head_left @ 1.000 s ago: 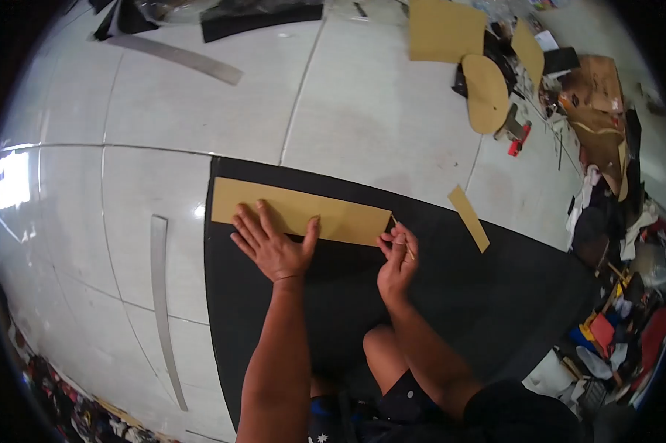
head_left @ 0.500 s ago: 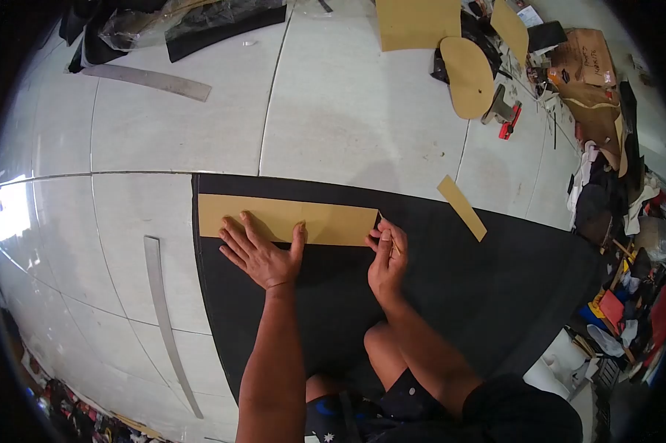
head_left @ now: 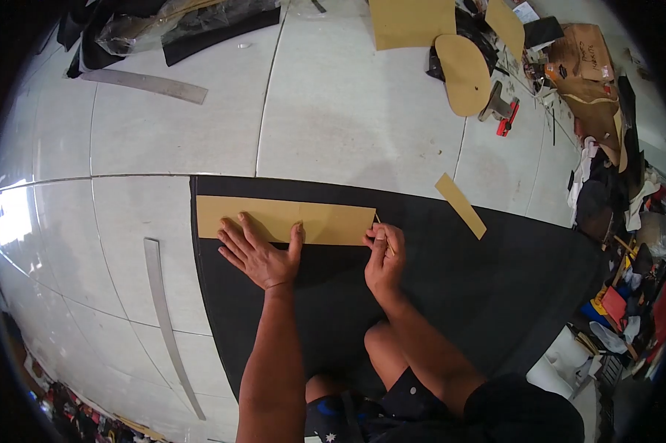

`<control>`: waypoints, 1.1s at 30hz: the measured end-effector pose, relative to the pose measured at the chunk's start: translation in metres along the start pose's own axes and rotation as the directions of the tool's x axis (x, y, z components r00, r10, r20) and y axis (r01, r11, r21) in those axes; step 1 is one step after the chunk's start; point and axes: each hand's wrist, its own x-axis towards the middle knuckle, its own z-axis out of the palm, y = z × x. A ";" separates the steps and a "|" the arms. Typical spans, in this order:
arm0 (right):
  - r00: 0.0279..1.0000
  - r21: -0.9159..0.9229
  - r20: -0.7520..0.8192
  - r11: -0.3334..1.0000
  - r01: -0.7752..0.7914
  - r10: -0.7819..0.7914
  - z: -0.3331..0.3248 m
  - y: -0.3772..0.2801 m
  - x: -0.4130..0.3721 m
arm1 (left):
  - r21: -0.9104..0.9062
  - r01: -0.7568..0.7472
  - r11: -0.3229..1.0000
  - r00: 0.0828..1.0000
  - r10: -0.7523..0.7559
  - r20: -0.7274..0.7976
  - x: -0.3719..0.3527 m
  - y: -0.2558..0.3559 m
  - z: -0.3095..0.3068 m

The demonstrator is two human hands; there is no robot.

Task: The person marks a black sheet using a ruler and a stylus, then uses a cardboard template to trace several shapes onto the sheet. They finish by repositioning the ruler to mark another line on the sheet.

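A long tan cardboard strip (head_left: 333, 223) lies on a large black sheet (head_left: 481, 310), close to the sheet's far edge. My left hand (head_left: 261, 256) rests flat on the strip with its fingers spread, pressing across its near edge. At the strip's right end, my right hand (head_left: 385, 255) is closed around a thin pen-like stick (head_left: 378, 218). The stick's tip points up along the strip's short right edge. How the tip meets the sheet is too small to make out.
A smaller tan strip (head_left: 461, 207) lies on the sheet to the right. Metal rulers (head_left: 163, 310) lie on the tiled floor (head_left: 348, 111). Farther off are a rounded tan pattern piece (head_left: 464, 74), a red-and-grey tool (head_left: 504, 111) and a cardboard box (head_left: 585, 52). Mixed clutter lines the right side.
My right hand has shifted slightly, with its fingers more curled around the stick and the stick's tip near the strip's upper right corner. My left hand stays flat in place.
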 end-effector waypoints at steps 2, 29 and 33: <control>0.999 0.037 -0.039 0.999 0.016 -0.015 0.001 0.004 -0.001 | 0.002 0.010 1.000 1.000 -0.010 0.008 0.002 0.000 0.000; 0.920 -0.864 0.345 0.446 0.235 0.184 -0.285 0.096 -0.096 | -0.057 0.038 0.998 0.999 -0.040 -0.026 0.005 0.003 -0.013; 0.928 -0.699 0.370 0.670 0.249 0.041 -0.202 0.038 -0.045 | -0.246 0.001 0.969 0.993 -0.031 -0.116 -0.007 -0.024 -0.027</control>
